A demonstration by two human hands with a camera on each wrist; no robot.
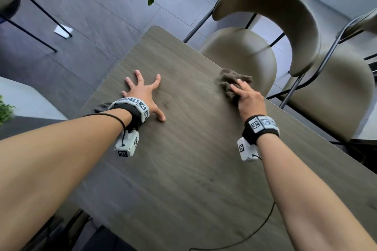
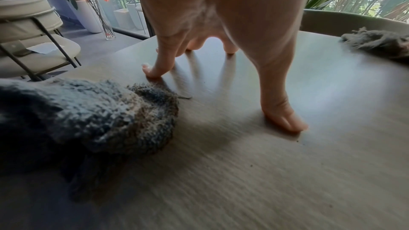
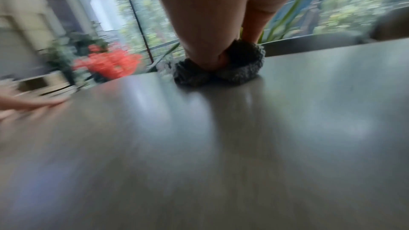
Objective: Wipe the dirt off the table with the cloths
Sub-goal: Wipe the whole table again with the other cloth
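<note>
Wiping mid-job: right hand (image 1: 247, 97) clutches a cloth (image 1: 232, 82) on the bench (image 1: 193, 169); left hand (image 1: 145, 96) splayed flat, second cloth (image 2: 88, 116) idle behind its wrist; specks remain nearer.

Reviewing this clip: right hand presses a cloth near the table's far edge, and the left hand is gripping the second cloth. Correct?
Not quite. The left hand grips nothing: its fingers are spread on the bare table, and the second cloth lies beside its wrist, as the left wrist view shows. The right hand does press its cloth.
</note>
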